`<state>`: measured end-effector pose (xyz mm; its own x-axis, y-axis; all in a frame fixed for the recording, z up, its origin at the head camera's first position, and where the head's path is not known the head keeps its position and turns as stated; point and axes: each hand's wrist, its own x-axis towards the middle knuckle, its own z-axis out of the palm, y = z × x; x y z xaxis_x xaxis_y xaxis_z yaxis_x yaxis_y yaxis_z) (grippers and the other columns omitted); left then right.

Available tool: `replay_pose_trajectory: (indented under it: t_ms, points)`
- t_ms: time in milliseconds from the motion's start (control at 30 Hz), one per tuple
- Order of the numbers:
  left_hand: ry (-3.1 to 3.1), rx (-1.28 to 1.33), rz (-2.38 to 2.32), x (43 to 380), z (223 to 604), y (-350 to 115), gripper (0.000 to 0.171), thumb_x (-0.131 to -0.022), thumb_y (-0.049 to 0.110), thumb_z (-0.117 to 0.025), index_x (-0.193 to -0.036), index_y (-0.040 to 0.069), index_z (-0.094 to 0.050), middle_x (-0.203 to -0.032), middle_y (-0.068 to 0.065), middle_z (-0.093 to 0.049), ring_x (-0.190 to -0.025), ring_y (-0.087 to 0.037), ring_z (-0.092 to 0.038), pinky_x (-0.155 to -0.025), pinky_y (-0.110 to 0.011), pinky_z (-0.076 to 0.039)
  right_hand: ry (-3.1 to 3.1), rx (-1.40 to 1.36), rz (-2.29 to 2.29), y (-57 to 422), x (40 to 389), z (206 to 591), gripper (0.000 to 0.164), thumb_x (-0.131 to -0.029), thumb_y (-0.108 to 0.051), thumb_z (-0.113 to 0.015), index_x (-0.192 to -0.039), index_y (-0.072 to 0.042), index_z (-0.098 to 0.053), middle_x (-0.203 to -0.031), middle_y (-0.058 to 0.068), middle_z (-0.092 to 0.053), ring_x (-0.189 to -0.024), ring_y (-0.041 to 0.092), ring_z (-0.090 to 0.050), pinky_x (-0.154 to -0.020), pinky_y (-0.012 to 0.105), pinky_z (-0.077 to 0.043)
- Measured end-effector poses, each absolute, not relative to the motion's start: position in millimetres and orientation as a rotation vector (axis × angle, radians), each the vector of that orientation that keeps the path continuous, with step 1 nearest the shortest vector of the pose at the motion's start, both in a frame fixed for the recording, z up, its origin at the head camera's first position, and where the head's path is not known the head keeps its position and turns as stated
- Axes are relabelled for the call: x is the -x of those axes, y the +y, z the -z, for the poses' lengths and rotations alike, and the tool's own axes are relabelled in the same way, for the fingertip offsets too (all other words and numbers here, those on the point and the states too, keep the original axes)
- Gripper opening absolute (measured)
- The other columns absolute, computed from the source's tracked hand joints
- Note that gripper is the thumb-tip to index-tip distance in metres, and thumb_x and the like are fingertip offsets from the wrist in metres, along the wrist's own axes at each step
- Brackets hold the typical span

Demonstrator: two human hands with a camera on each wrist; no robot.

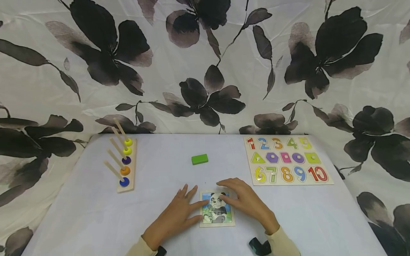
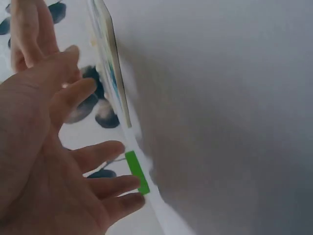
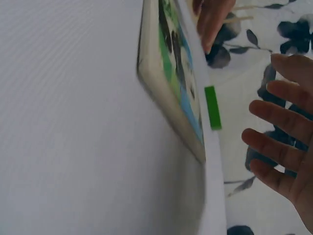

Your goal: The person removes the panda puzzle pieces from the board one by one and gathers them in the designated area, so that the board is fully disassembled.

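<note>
A small square panda puzzle point(image 1: 217, 209) in a pale wooden frame lies flat near the front of the table, between both hands. My left hand point(image 1: 177, 213) hovers at its left side with spread fingers, the thumb and a fingertip near or over the frame's left edge; contact cannot be told. Over the upper right of the puzzle is my right hand point(image 1: 248, 201), fingers extended and holding nothing. In the right wrist view the right hand point(image 3: 286, 132) appears apart from the puzzle point(image 3: 171, 98), its fingers loosely spread. The left wrist view shows the left hand point(image 2: 63, 147) with nothing gripped.
Behind the puzzle lies a green block point(image 1: 200, 159). At the left stands a wooden peg stacker point(image 1: 131, 177) with coloured beads on upright sticks. A number and shape board point(image 1: 288, 170) lies at the right. Floral cloth point(image 1: 205, 99) hangs behind the white table point(image 1: 96, 220).
</note>
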<state>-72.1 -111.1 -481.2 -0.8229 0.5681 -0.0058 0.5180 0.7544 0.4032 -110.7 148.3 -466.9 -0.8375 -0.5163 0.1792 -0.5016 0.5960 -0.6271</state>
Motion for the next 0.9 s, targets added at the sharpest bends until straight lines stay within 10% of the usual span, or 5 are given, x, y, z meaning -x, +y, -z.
replay_pose_trajectory:
  t_ms: [900]
  points:
    - [2.754,-0.950,-0.576,70.3,490.1,-108.4,0.047,-0.090,0.039,-0.064,-0.136,0.034,-0.055,-0.155,-0.019,-0.027,-0.139,-0.051,-0.017,-0.104,-0.069,-0.023,2.684,0.957,0.894,103.1,133.2,490.9,0.020,-0.089,-0.024,-0.069,-0.107,-0.018,-0.074,-0.107,-0.006,-0.059,-0.101,0.011,-0.052,-0.088,0.035,-0.046]
